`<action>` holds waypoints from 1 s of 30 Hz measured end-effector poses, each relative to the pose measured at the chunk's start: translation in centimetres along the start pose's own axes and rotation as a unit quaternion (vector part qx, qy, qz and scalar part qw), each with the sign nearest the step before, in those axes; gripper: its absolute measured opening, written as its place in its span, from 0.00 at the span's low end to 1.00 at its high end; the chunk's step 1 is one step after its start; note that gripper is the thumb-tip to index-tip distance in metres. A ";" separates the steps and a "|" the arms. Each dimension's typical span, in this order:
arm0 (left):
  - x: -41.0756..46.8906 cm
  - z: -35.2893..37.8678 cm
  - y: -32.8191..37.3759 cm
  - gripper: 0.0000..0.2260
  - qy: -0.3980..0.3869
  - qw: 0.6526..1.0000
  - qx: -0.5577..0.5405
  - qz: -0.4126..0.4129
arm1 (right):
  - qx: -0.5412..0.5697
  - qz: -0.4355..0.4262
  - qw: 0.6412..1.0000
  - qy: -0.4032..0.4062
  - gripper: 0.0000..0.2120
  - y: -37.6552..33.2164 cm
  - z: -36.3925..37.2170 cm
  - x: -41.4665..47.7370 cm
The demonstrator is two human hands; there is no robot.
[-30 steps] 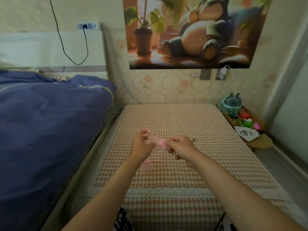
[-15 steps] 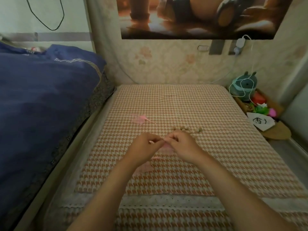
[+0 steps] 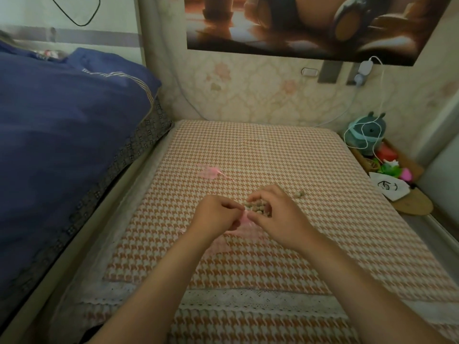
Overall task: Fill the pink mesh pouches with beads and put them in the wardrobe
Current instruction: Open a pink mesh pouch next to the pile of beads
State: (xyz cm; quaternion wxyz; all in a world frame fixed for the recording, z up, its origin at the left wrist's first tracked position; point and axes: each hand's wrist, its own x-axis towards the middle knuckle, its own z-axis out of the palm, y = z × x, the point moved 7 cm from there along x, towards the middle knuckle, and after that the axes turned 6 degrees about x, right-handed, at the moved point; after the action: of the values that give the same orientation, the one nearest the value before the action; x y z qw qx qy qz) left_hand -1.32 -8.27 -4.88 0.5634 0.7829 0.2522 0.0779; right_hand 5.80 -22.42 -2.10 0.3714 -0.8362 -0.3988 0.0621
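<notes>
- Nearest me, a pink mesh pouch (image 3: 244, 219) sits low on the houndstooth bedcover (image 3: 248, 269) between both hands; a second ago it was held up in the air
- The left hand (image 3: 217, 216) pinches the pouch's mouth, fingers curled tight
- The right hand (image 3: 280, 217) has shifted onto the beads (image 3: 258, 208), fingers arched over the heap, thumb by the pouch's edge; whether it grips any I cannot tell
- I judge the opening is done and the filling is starting
- Just beyond lie a few stray beads (image 3: 299, 194); farther off a second pouch (image 3: 211, 171) lies flat, apparently unfilled; no wardrobe is in sight
</notes>
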 end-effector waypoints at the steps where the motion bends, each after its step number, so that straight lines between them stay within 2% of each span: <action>1: -0.1 -0.2 -0.1 0.07 0.004 1.000 -0.002 0.000 | -0.017 -0.021 1.000 -0.006 0.08 -0.3 -0.1 -0.2; 7: -0.8 -0.3 0.6 0.03 -0.016 0.999 0.010 0.030 | -0.127 -0.076 0.988 -0.042 0.12 -1.9 -0.6 -1.3; 10: -1.0 -0.2 1.0 0.03 -0.028 0.999 0.022 0.036 | -0.123 -0.090 0.987 -0.041 0.07 -2.5 -1.0 -1.0; 13: -0.9 0.0 1.3 0.02 -0.051 0.996 0.043 0.054 | -0.097 -0.059 0.992 -0.054 0.02 -2.0 -0.9 -0.5; 19: -1.2 0.7 2.6 0.02 -0.111 0.969 0.136 0.175 | 0.027 0.010 0.999 -0.033 0.04 0.4 -1.9 -0.2; 23: -0.8 0.5 2.6 0.03 -0.076 0.955 0.189 0.214 | 0.057 0.010 0.997 -0.060 0.05 0.6 -1.7 -0.2; 30: -0.4 0.4 3.1 0.05 -0.079 0.922 0.276 0.258 | -0.126 0.007 0.983 -0.137 0.05 1.0 -1.6 -0.6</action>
State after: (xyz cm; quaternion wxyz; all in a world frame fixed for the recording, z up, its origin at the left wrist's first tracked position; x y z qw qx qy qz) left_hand -0.51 -9.50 -2.09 0.3035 0.9489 0.0073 0.0860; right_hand 6.64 -24.21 -1.71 0.2048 -0.8626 -0.4445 0.1283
